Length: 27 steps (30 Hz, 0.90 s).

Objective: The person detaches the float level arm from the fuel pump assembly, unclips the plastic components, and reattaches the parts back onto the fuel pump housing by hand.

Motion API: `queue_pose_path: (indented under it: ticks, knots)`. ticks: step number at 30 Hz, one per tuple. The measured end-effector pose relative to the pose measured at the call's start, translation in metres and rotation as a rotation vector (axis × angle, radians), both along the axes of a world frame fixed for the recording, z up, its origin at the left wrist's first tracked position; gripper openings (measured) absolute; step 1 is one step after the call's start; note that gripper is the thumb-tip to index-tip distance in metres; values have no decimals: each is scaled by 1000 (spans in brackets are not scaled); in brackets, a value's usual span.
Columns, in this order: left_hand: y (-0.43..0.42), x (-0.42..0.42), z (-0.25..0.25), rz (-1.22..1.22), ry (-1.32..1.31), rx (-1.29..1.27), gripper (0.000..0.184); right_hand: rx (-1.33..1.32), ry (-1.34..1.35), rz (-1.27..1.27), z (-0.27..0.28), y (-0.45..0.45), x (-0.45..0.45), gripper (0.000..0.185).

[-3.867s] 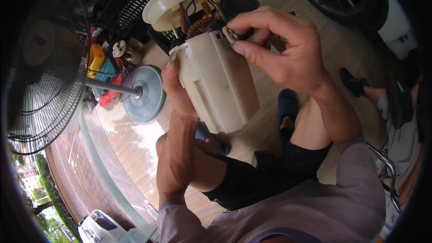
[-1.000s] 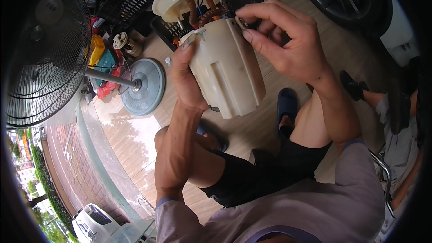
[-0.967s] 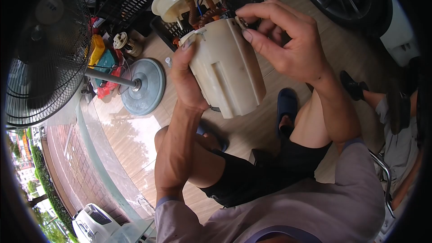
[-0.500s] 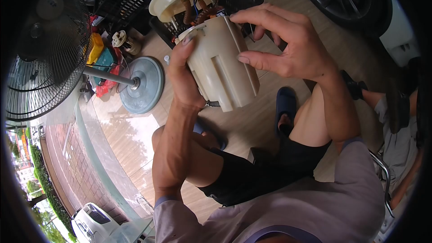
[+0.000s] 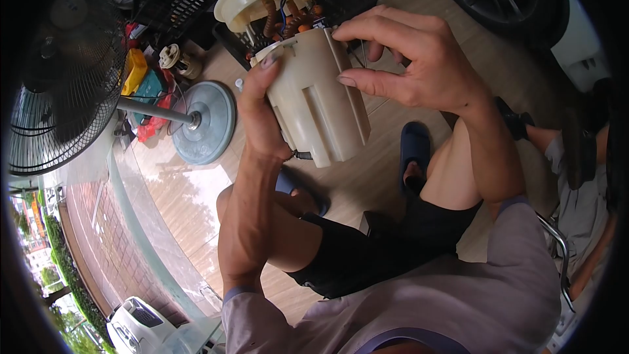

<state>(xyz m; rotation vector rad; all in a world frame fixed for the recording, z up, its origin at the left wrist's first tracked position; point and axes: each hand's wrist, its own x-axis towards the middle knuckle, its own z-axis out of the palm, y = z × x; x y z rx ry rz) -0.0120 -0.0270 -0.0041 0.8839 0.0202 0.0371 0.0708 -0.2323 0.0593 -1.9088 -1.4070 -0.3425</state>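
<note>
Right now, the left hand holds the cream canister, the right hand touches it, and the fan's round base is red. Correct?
No: the head view shows the round base is grey-blue. The left hand holds the cream canister and the right hand touches it.

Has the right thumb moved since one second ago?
Yes. Judged against the round fan base, the right thumb has moved down in the view.

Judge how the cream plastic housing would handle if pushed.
The cream plastic housing looks rigid, so should barely flex. Its smooth walls may slip. The ribbed brown hoses and blue wire beneath the flange look bendy, perhaps snag-prone.
</note>
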Motion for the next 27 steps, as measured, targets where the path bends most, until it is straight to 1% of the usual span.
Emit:
queue_pose_path:
  ticks: [3, 7, 9, 13, 16, 19, 22, 25, 27]
  knots:
    - [-2, 1, 0, 8, 12, -34, 65, -4, -2, -13, 0, 0, -1, 42]
    - [-3, 2, 1, 28, 2, 3, 63, -15, 5, -28, -2, 0, -1, 46]
    - [-3, 2, 0, 38, 14, 0, 62, -24, -33, -29, -4, 0, 1, 49]
    - [-3, 4, -3, 32, 28, -67, 61, -28, -50, -27, -5, 0, 2, 54]
    - [-4, 5, -4, -2, 38, -96, 61, -44, -48, -29, -4, -1, 2, 59]
    - [-3, 5, -3, -23, 37, -124, 61, -2, -17, -6, -8, 1, 3, 67]
    - [-3, 5, -4, -25, 27, -131, 63, -23, -56, -37, -5, 1, 2, 74]
    - [-3, 3, -3, -15, 16, -135, 65, 6, 70, -114, -7, 6, -4, 88]
    - [-3, 2, 0, -17, 1, -133, 68, 20, 191, -134, -9, 9, -7, 89]
